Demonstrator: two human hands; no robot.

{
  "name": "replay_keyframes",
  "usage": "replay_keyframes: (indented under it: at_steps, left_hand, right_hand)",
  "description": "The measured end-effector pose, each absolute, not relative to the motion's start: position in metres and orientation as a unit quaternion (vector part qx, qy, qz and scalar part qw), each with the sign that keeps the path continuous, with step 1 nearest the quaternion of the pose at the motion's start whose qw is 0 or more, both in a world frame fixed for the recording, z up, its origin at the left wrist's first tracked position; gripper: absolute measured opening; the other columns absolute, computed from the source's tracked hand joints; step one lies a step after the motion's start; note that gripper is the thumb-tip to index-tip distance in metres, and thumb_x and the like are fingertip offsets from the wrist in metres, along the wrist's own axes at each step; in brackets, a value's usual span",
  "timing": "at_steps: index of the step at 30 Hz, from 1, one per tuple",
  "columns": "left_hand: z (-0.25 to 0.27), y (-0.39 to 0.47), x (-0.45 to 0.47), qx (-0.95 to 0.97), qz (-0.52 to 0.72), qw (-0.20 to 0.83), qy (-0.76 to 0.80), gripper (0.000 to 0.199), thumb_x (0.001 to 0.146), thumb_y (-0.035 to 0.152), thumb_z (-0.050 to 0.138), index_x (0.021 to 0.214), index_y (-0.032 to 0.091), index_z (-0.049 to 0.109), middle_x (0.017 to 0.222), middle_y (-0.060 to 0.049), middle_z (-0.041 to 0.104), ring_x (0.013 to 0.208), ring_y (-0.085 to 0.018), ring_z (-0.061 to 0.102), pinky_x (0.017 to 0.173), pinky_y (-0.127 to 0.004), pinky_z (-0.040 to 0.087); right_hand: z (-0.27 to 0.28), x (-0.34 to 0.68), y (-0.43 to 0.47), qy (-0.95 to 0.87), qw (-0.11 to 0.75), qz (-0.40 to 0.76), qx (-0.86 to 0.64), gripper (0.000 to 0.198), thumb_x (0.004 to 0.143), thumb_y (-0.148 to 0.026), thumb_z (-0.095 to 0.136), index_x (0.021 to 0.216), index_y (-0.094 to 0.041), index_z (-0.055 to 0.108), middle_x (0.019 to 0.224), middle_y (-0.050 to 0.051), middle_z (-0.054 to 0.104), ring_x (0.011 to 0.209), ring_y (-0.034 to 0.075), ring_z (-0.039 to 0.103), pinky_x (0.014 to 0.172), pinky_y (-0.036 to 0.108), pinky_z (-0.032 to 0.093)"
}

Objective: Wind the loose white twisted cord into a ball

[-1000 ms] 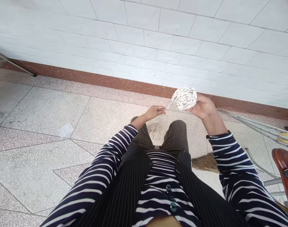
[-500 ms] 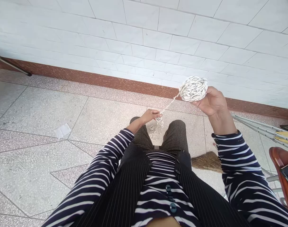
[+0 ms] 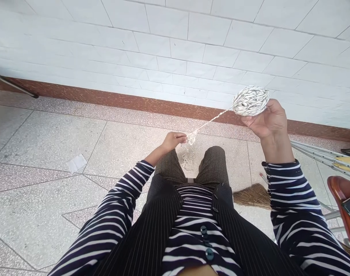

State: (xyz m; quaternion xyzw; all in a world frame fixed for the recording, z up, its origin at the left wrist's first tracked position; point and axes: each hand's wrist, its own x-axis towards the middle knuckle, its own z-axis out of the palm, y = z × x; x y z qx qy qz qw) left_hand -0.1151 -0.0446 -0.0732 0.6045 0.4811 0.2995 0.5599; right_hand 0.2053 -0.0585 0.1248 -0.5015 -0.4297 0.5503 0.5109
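Note:
My right hand (image 3: 268,119) is closed around the right side of an oval bundle of white rope (image 3: 251,101) with dark flecks, held up in front of the wall. A twisted cord (image 3: 212,120) runs taut from the bundle down and left. At its lower end are small loose loops (image 3: 191,138), pinched between the thumb and fingers of my left hand (image 3: 175,140). On the floor between my knees lies a loose tangle of thin pale strands (image 3: 188,159).
A straw broom (image 3: 252,196) lies on the floor at my right. Beyond it are metal crutch-like poles (image 3: 316,152) and a brown wooden chair edge (image 3: 340,191). A white paper (image 3: 76,163) lies on the left floor. The tiled wall (image 3: 152,53) stands close ahead.
My right hand has moved right with the rope bundle, and my left hand has shifted slightly left. The cord between them has become longer and straighter.

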Motion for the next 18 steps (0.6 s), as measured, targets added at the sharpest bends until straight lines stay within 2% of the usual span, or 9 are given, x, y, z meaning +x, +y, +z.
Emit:
replay_keyframes:
  at_steps: [4, 8, 13, 16, 18]
  left_hand:
    - [-0.057, -0.04, -0.112, 0.654, 0.341, 0.462, 0.493, 0.033, 0.087, 0.046, 0.059, 0.072, 0.018, 0.068, 0.077, -0.004, 0.071, 0.075, -0.016, 0.062, 0.077, -0.028, 0.05]
    - [-0.052, -0.033, -0.104, 0.696, 0.304, 0.424, 0.493, 0.034, 0.09, 0.042, 0.053, 0.067, 0.019, 0.063, 0.07, -0.002, 0.066, 0.069, -0.016, 0.057, 0.071, -0.027, 0.043]
    - [-0.059, -0.018, -0.099, 0.685, 0.306, 0.398, 0.528, 0.034, 0.092, 0.038, 0.051, 0.066, 0.019, 0.062, 0.069, -0.001, 0.065, 0.062, -0.014, 0.052, 0.066, -0.027, 0.039]
    - [-0.058, -0.016, -0.094, 0.681, 0.304, 0.4, 0.532, 0.033, 0.091, 0.036, 0.053, 0.065, 0.018, 0.063, 0.068, -0.002, 0.066, 0.062, -0.013, 0.053, 0.066, -0.027, 0.04]
    - [-0.054, -0.019, -0.087, 0.688, 0.301, 0.403, 0.523, 0.033, 0.091, 0.036, 0.054, 0.065, 0.018, 0.064, 0.068, -0.002, 0.067, 0.061, -0.013, 0.053, 0.065, -0.026, 0.04]
  right_hand:
    - [0.119, 0.212, -0.055, -0.378, 0.552, 0.557, -0.491, 0.042, 0.068, -0.037, 0.059, 0.11, -0.031, 0.06, 0.126, 0.003, 0.063, 0.111, 0.025, 0.056, 0.063, 0.033, 0.041]
    - [0.119, 0.217, -0.055, -0.377, 0.581, 0.564, -0.45, 0.04, 0.07, -0.045, 0.061, 0.108, -0.031, 0.059, 0.119, 0.006, 0.066, 0.112, 0.027, 0.053, 0.069, 0.037, 0.044]
    - [0.136, 0.208, -0.068, -0.407, 0.588, 0.541, -0.442, 0.034, 0.074, -0.043, 0.055, 0.105, -0.03, 0.06, 0.123, 0.008, 0.064, 0.121, 0.03, 0.051, 0.061, 0.035, 0.041]
    - [0.146, 0.199, -0.073, -0.425, 0.593, 0.527, -0.436, 0.039, 0.073, -0.045, 0.057, 0.108, -0.03, 0.061, 0.122, 0.009, 0.064, 0.123, 0.032, 0.052, 0.06, 0.036, 0.045]
    - [0.148, 0.193, -0.073, -0.434, 0.578, 0.531, -0.443, 0.042, 0.07, -0.044, 0.061, 0.11, -0.03, 0.062, 0.121, 0.008, 0.065, 0.124, 0.033, 0.055, 0.066, 0.039, 0.052]
